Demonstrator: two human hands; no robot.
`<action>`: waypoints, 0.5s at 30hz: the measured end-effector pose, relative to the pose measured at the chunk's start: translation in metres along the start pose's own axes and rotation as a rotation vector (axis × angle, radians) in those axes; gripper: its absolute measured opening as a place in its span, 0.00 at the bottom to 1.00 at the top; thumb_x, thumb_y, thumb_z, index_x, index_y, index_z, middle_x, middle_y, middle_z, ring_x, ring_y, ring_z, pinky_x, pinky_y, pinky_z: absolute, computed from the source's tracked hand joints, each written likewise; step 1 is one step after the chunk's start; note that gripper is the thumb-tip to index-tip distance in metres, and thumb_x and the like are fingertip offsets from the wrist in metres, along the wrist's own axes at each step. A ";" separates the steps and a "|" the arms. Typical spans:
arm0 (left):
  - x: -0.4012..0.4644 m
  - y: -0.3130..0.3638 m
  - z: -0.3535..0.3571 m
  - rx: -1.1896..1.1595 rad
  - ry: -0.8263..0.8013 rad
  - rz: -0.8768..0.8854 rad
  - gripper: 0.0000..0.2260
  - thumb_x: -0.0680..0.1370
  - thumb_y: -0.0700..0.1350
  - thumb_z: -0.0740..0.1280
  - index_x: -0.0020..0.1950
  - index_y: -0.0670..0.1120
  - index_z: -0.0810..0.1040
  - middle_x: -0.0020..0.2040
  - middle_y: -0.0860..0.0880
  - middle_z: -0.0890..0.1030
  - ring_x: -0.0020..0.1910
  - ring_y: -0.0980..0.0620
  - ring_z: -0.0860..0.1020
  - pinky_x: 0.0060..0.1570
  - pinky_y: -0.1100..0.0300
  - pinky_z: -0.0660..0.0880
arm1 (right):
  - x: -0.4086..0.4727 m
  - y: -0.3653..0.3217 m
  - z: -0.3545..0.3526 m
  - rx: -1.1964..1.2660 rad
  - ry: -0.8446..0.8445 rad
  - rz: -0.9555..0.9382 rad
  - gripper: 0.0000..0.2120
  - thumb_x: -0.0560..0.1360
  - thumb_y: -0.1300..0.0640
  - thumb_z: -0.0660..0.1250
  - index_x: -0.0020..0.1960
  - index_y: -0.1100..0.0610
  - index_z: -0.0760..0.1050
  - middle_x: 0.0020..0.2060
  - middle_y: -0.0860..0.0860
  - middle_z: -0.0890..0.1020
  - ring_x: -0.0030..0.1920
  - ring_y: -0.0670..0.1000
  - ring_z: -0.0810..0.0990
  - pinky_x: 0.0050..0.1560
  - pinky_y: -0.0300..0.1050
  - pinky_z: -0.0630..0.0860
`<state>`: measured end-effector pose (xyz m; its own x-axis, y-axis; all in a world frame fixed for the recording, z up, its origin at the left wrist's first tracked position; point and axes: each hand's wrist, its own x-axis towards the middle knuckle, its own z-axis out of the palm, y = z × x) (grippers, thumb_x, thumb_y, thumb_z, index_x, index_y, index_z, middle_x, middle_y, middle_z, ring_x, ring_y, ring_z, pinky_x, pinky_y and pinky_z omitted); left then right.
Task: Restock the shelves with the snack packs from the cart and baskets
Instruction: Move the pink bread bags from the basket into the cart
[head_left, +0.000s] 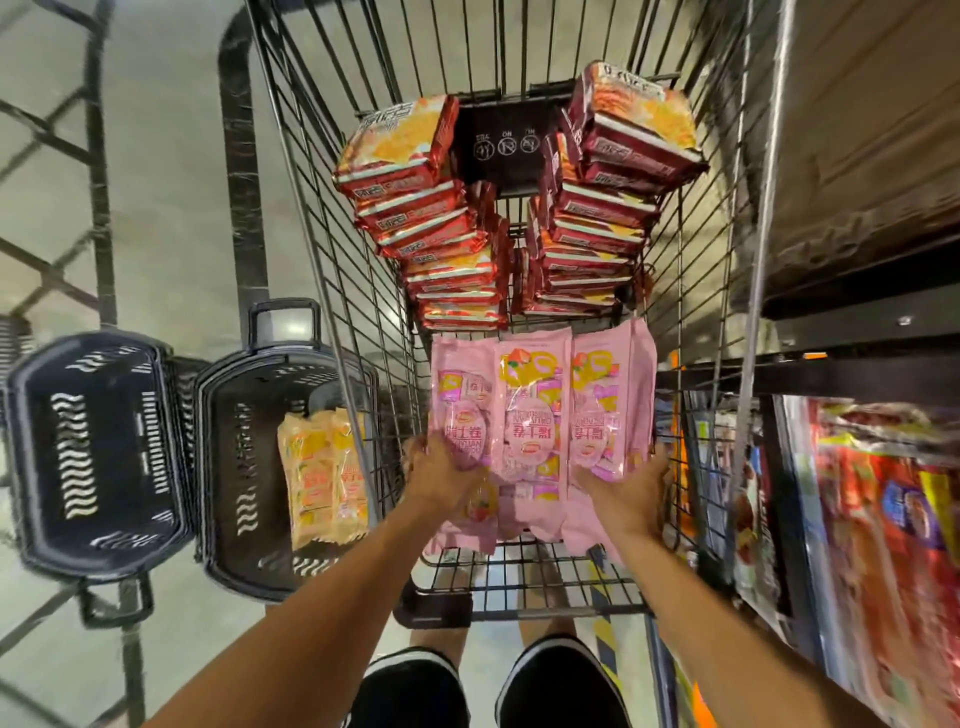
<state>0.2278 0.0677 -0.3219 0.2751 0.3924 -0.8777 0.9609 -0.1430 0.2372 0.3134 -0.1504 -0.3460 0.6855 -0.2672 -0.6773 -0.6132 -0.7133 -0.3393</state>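
1. The left hand (441, 470) and right hand (626, 486) are gripping the pink snack packs (530, 415) with curled fingers.
2. The packs are lying in the cart (519, 587), at the centre of the frame.

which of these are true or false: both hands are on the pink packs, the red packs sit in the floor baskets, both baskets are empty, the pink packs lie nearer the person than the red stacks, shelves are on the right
1. Both hands are on the pink packs. True: the left hand and right hand grip the pink packs from either side.
2. The red packs sit in the floor baskets. False: the red packs are stacked inside the cart.
3. Both baskets are empty. False: the right basket holds orange packs; the left basket shows nothing inside.
4. The pink packs lie nearer the person than the red stacks. True.
5. Shelves are on the right. True: stocked shelves stand right of the cart.
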 end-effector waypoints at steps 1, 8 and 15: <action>-0.002 0.001 0.001 -0.009 -0.008 0.019 0.37 0.71 0.56 0.75 0.74 0.46 0.63 0.70 0.40 0.68 0.74 0.37 0.63 0.76 0.43 0.61 | -0.004 -0.006 -0.003 -0.003 -0.011 -0.017 0.55 0.52 0.41 0.83 0.72 0.48 0.59 0.66 0.57 0.74 0.65 0.62 0.75 0.64 0.64 0.74; -0.006 -0.005 0.005 -0.253 -0.077 0.095 0.28 0.74 0.35 0.74 0.60 0.51 0.58 0.57 0.41 0.79 0.54 0.45 0.82 0.44 0.63 0.82 | -0.029 -0.036 -0.023 -0.013 -0.066 -0.063 0.34 0.70 0.55 0.78 0.70 0.58 0.65 0.63 0.58 0.79 0.59 0.62 0.79 0.58 0.58 0.77; 0.011 -0.014 0.019 -0.372 0.005 0.122 0.28 0.67 0.29 0.77 0.53 0.53 0.67 0.50 0.40 0.82 0.50 0.44 0.83 0.50 0.65 0.79 | -0.029 -0.034 -0.021 -0.037 -0.071 -0.079 0.29 0.74 0.57 0.75 0.69 0.58 0.65 0.61 0.57 0.81 0.57 0.61 0.81 0.56 0.56 0.78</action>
<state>0.2170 0.0569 -0.3422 0.3870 0.3970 -0.8322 0.8671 0.1504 0.4749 0.3231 -0.1318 -0.3013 0.7011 -0.1634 -0.6940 -0.5424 -0.7541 -0.3704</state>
